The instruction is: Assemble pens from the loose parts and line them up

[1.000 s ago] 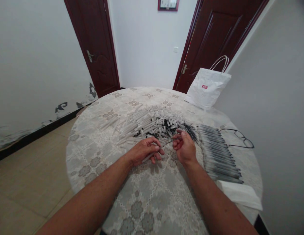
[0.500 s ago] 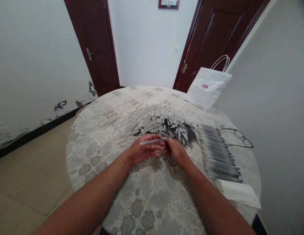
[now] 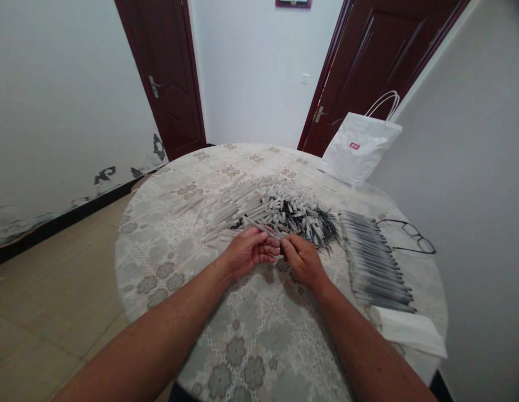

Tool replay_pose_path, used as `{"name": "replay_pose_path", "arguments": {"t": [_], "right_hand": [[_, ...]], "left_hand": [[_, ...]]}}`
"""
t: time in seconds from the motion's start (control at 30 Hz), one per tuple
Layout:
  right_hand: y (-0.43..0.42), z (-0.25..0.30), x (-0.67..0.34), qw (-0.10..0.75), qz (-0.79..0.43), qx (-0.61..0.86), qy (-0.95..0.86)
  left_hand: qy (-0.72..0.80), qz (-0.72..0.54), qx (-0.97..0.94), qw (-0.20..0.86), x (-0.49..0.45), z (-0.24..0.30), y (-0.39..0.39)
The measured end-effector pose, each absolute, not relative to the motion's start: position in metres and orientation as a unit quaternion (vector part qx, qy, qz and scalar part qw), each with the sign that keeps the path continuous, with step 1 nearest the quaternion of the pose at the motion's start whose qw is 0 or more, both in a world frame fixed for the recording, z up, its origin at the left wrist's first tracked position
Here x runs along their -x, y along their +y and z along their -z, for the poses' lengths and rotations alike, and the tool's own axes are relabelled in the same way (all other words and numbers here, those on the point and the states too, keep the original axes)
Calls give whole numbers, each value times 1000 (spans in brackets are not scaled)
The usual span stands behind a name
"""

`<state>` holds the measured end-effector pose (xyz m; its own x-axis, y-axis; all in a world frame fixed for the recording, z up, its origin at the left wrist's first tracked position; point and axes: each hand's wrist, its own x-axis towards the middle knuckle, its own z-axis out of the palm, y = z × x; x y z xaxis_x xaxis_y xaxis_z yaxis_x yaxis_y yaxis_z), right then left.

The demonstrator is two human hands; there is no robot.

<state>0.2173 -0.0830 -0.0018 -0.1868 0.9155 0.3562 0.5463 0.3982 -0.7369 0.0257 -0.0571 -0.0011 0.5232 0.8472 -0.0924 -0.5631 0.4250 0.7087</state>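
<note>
Both hands [image 3: 250, 254] [image 3: 302, 259] hold a pen [image 3: 259, 225]; pen parts [image 3: 280, 204] lie beyond.

- Illumination: soft, diffuse, rather dim; back wall [image 3: 243, 72] brightest, cool white.
- Shadows: faint, soft-edged, on the tabletop [image 3: 284, 346] beneath left hand [image 3: 251, 252] and right hand [image 3: 303, 259].
- Highlights: pale sheen along panel mouldings of the right door [image 3: 380, 61].
- Distortion: wide-angle; right door and left door [image 3: 163, 61] splay outward upward.
- Sharpness: row of pens [image 3: 374, 268] smeared.

The left forearm [image 3: 167, 321] and right forearm [image 3: 360, 329] slant inward, the left hand [image 3: 251, 251] loosely curled, the right hand [image 3: 304, 261] just beside it in a pinch
</note>
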Motion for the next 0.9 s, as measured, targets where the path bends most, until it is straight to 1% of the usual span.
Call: {"name": "replay_pose_path", "arguments": {"t": [0.1, 0.2, 0.27, 0.33, 0.43, 0.6, 0.7, 0.8, 0.9], "right_hand": [[-85, 0, -215, 386, -249, 479, -748], [-84, 2, -216, 401, -254, 498, -726], [-80, 4, -219, 416, -206, 524, -714], [-76, 9, -222, 412, -136, 531, -728], [-70, 17, -222, 357, -62, 510, -780], [-65, 22, -206, 195, -4, 542, -817], [-63, 18, -194, 122, 24, 577, -807], [-65, 13, -187, 95, 44, 594, -797], [-66, 13, -187, 100, 57, 603, -789]], "left_hand": [[237, -414, -330, 815, -28, 4, -59], [242, -449, -317, 800, -23, 1, -54], [239, -497, -293, 781, -15, -4, -50], [242, -546, -261, 759, -8, -10, -45], [263, -590, -215, 732, -1, -17, -40], [272, -600, -201, 725, -1, -13, -38], [269, -600, -204, 725, -2, -9, -38], [272, -609, -194, 720, -2, -6, -36], [278, -624, -179, 708, 0, -5, -33]]}}
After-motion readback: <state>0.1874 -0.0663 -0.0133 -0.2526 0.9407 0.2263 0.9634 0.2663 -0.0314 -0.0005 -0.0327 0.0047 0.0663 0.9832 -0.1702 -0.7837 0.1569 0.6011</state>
